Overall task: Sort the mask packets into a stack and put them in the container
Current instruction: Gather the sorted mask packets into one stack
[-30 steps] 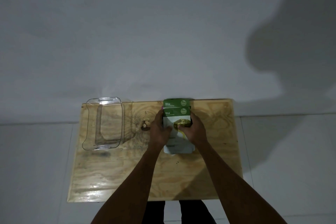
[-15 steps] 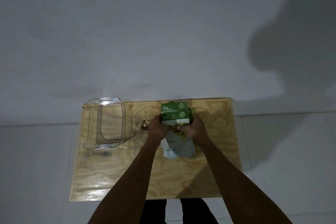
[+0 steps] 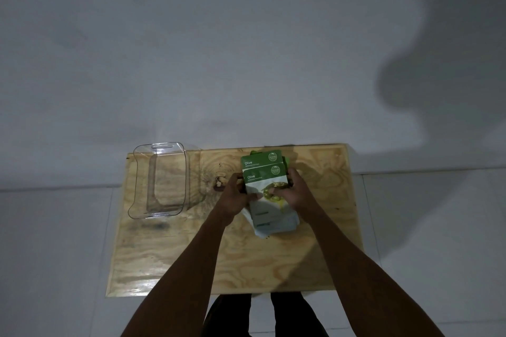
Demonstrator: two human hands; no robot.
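Both hands hold the mask packets [image 3: 267, 191] over the right part of the wooden bench [image 3: 191, 254]. The left hand [image 3: 237, 195] closes its grip on the left edge of the stack, thumb on the top packet. The right hand [image 3: 294, 191] closes its grip on the right edge, its thumb on the printed olive picture. The packets are not aligned: green tops with the word "Olive" show one behind the other, and pale lower ends fan out toward the person. The clear container [image 3: 161, 180] stands at the left of the bench, apart from the packets, with nothing in it.
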